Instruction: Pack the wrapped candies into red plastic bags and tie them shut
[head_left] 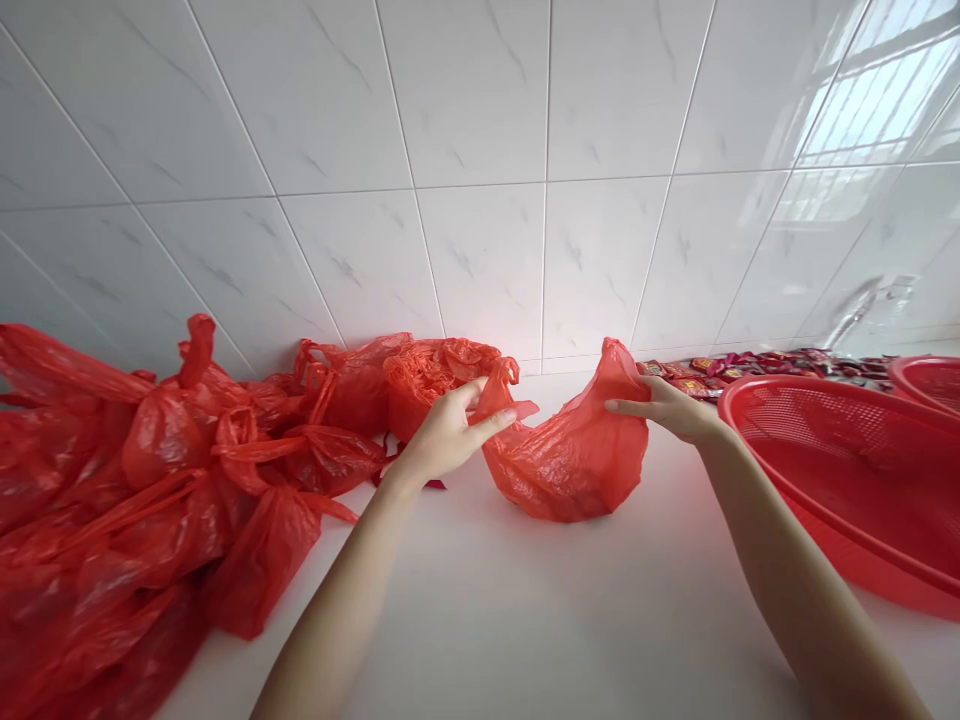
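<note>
A thin red plastic bag [566,465] hangs between my two hands, its mouth sagging open and its lower edge close to the white tabletop. My left hand [454,430] pinches the bag's left side near a twisted handle. The right side is held by my right hand [671,408], thumb in front and the other fingers partly hidden behind the plastic. Behind my left hand lies a bundle of crumpled red bags [420,385]. I cannot see anything inside the held bag.
Many knotted, filled red bags [187,500] are heaped along the left side. On the right stands a red plastic basket [847,450], with a second red basket [930,380] behind it. Small red packets [720,370] lie along the tiled wall [480,250].
</note>
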